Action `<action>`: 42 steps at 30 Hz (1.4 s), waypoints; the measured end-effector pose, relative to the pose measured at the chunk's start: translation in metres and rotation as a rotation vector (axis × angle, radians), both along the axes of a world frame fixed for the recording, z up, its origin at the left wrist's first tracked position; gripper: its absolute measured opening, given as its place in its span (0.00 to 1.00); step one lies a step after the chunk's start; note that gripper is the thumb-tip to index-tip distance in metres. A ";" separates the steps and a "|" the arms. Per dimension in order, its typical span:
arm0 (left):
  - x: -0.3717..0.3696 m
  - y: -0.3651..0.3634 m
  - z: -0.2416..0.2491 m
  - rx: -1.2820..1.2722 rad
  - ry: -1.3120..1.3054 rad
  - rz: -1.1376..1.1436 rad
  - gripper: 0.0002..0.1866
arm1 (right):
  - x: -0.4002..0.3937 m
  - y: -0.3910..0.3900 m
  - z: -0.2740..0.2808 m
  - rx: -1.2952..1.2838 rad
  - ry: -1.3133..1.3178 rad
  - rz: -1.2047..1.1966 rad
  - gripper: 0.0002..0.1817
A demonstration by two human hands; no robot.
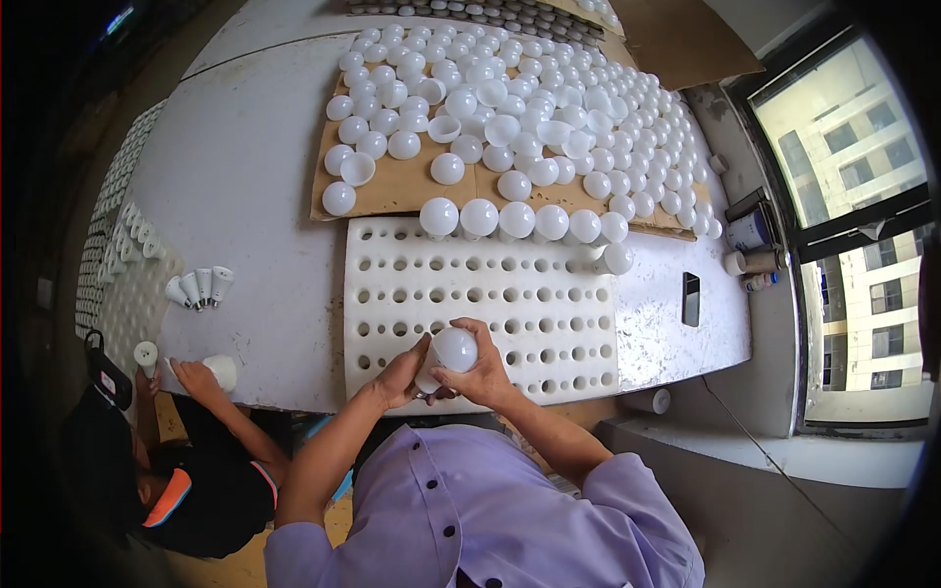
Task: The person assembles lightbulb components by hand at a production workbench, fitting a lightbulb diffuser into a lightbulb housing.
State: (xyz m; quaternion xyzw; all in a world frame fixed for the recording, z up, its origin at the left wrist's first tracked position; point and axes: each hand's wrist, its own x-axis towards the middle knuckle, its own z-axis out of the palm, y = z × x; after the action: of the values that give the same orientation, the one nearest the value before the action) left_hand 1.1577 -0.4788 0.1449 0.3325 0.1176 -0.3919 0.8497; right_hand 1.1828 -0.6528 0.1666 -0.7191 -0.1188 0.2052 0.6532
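Note:
Close to my body, over the front of a white foam tray (392, 311) with rows of holes, both hands close around one light bulb (454, 348). Its round white dome faces up, while its lower end is mostly hidden by fingers. My left hand (400, 376) grips the lower left side of the bulb. Wrapped around the right side is my right hand (482, 374), its thumb across the front. A row of white bulbs (517, 220) stands along the tray's far edge.
Behind the tray, many white bulb domes (461, 103) cover cardboard (402, 183). A phone (691, 299) lies to the right, near the window (853, 186). At left, a co-worker's hand (201, 382) is near several bulbs (201, 287); another foam tray (132, 304) lies beyond.

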 end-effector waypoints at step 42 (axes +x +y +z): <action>0.005 0.330 -0.080 2.267 -0.158 0.649 0.26 | 0.260 -0.071 0.036 -0.602 -0.678 -0.341 0.38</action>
State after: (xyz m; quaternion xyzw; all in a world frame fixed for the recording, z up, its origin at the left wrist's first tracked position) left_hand 1.1627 -0.1488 0.0644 0.8746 0.4243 0.1924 0.1340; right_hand 1.4428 -0.7242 0.2022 -0.9118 -0.1406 -0.1255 0.3649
